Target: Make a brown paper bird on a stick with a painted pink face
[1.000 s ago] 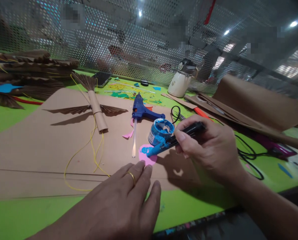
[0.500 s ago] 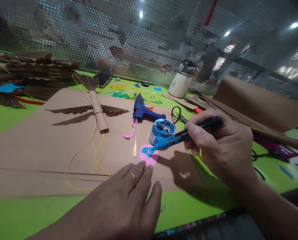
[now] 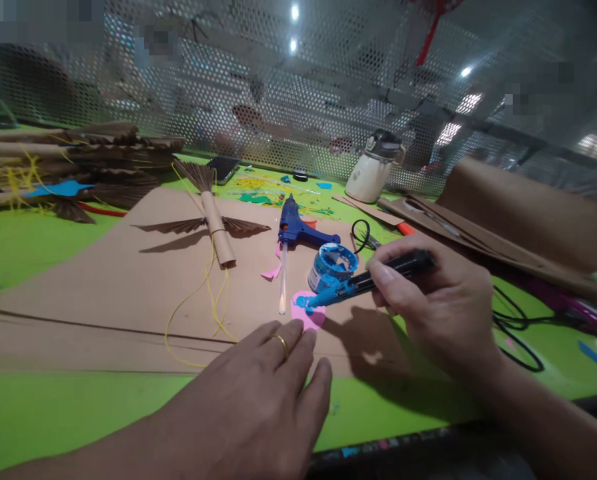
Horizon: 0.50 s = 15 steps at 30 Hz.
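Note:
Between finger and thumb, my right hand [image 3: 428,300] grips a black marker [image 3: 373,277] whose front end is coated in blue paint. Its tip touches a pink paper piece [image 3: 312,320], which bears wet blue blobs. My left hand [image 3: 263,387] lies flat with outstretched fingers, the fingertips pressing the near edge of the pink piece onto brown cardboard [image 3: 103,280]. An open jar of blue paint [image 3: 333,267] stands just behind the marker. Behind the left hand rests a brown paper bird [image 3: 218,230] with pleated wings and yellow thread.
A blue glue gun [image 3: 298,227] with a glue stick lies beyond the pink piece. More paper birds [image 3: 78,160] are piled at left. Yellow and green scraps, a phone [image 3: 223,170] and a white flask [image 3: 373,167] stand near the perforated screen. Cardboard sheets [image 3: 528,213] and a black cable lie right.
My right hand drew the marker back to the right, then moved it left onto the pink piece again. The blue blobs shifted slightly. The whole view has turned somewhat left; my left hand stays put.

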Each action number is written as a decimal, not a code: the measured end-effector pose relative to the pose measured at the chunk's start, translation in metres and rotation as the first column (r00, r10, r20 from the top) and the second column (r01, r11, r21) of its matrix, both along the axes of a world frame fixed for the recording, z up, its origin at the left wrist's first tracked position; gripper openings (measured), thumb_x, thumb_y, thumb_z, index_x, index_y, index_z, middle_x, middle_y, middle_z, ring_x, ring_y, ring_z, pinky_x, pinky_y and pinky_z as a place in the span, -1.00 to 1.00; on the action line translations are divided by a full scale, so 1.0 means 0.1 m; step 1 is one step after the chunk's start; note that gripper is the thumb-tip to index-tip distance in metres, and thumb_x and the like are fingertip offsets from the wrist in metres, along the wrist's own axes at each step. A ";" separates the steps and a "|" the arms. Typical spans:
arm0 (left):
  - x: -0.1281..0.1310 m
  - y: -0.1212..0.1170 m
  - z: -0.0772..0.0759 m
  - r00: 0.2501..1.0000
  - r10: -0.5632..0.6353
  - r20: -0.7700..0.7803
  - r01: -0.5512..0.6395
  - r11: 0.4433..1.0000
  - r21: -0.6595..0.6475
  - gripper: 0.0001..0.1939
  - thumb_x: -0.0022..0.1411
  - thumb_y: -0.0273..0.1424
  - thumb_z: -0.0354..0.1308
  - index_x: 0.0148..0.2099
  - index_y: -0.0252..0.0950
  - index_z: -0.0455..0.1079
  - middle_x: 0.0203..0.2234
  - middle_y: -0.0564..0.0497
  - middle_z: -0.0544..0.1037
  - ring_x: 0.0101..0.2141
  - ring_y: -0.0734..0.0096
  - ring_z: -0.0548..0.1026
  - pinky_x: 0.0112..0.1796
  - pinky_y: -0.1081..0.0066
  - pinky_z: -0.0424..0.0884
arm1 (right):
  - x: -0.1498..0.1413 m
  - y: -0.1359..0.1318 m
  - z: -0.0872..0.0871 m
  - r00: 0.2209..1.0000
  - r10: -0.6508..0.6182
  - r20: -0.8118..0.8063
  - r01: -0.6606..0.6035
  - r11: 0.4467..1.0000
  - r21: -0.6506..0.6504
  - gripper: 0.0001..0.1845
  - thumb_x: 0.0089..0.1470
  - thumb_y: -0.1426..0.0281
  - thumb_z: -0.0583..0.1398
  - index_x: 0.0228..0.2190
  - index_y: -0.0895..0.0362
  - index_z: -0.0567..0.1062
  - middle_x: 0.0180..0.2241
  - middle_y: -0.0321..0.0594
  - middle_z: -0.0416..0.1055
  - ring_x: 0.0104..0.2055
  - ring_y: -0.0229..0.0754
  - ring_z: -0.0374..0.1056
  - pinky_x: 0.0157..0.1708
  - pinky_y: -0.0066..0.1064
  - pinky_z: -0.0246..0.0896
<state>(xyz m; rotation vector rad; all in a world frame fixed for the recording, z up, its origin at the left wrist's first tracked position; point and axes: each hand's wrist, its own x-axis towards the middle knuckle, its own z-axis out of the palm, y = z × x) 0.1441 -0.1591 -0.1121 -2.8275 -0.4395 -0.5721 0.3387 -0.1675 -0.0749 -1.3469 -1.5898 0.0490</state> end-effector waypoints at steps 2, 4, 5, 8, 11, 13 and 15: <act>-0.01 -0.01 0.04 0.999 0.000 -0.037 -0.001 1.000 -0.011 -0.67 0.19 -0.50 -0.08 -0.05 -0.42 0.39 -0.10 -0.26 0.49 -0.07 0.10 0.41 -0.09 0.16 0.33 | 0.00 0.01 0.00 1.000 0.000 -0.015 0.000 1.000 0.004 -0.93 -0.04 0.46 0.19 -0.53 0.12 0.40 -0.68 -0.39 0.31 -0.69 -0.35 0.21 -0.67 -0.50 0.15; -0.02 -0.02 0.07 0.999 -0.001 -0.050 0.001 1.000 -0.010 -0.67 0.20 -0.49 -0.09 -0.06 -0.43 0.40 -0.10 -0.25 0.49 -0.07 0.10 0.42 -0.09 0.19 0.34 | 0.00 0.02 0.00 0.999 0.021 -0.030 -0.021 1.000 0.002 -0.94 -0.04 0.47 0.18 -0.52 0.13 0.40 -0.68 -0.39 0.31 -0.69 -0.36 0.20 -0.67 -0.52 0.15; -0.02 -0.03 0.08 0.999 -0.001 -0.052 0.001 1.000 -0.004 -0.67 0.20 -0.49 -0.09 -0.07 -0.43 0.40 -0.10 -0.24 0.49 -0.08 0.11 0.43 -0.09 0.20 0.34 | 0.00 0.02 0.00 0.999 0.034 -0.036 -0.034 0.999 -0.003 -0.94 -0.04 0.48 0.18 -0.51 0.13 0.40 -0.68 -0.39 0.31 -0.68 -0.37 0.21 -0.67 -0.52 0.15; -0.02 -0.04 0.09 0.999 0.004 -0.042 -0.003 0.999 0.033 -0.68 0.21 -0.49 -0.08 -0.08 -0.41 0.42 -0.10 -0.21 0.50 -0.09 0.15 0.44 -0.11 0.27 0.35 | 0.00 0.03 -0.02 0.998 0.055 -0.030 -0.056 0.998 -0.040 -0.96 -0.03 0.48 0.17 -0.50 0.15 0.41 -0.66 -0.38 0.33 -0.66 -0.36 0.23 -0.65 -0.53 0.17; -0.02 -0.03 0.08 0.999 0.013 -0.043 -0.011 0.999 0.052 -0.69 0.21 -0.49 -0.06 -0.06 -0.40 0.41 -0.09 -0.20 0.49 -0.08 0.16 0.43 -0.12 0.28 0.34 | 0.00 0.03 -0.03 0.998 0.058 -0.009 -0.059 0.995 -0.078 -0.96 -0.03 0.48 0.18 -0.50 0.14 0.42 -0.64 -0.35 0.36 -0.64 -0.35 0.26 -0.64 -0.53 0.19; -0.02 -0.03 0.08 0.999 0.016 -0.045 -0.014 0.999 0.042 -0.69 0.21 -0.49 -0.05 -0.05 -0.39 0.41 -0.08 -0.20 0.49 -0.07 0.16 0.43 -0.10 0.28 0.34 | 0.00 0.03 -0.03 0.998 0.063 -0.009 -0.063 0.994 -0.088 -0.96 -0.03 0.48 0.19 -0.50 0.15 0.43 -0.63 -0.34 0.38 -0.64 -0.35 0.27 -0.64 -0.53 0.20; -0.02 -0.03 0.08 0.999 0.018 -0.042 -0.017 0.999 0.034 -0.70 0.21 -0.49 -0.05 -0.06 -0.39 0.42 -0.09 -0.19 0.49 -0.09 0.16 0.44 -0.09 0.27 0.34 | -0.01 0.03 -0.03 0.998 0.060 -0.013 -0.061 0.994 -0.090 -0.97 -0.04 0.47 0.19 -0.50 0.15 0.43 -0.63 -0.34 0.39 -0.64 -0.34 0.28 -0.64 -0.53 0.20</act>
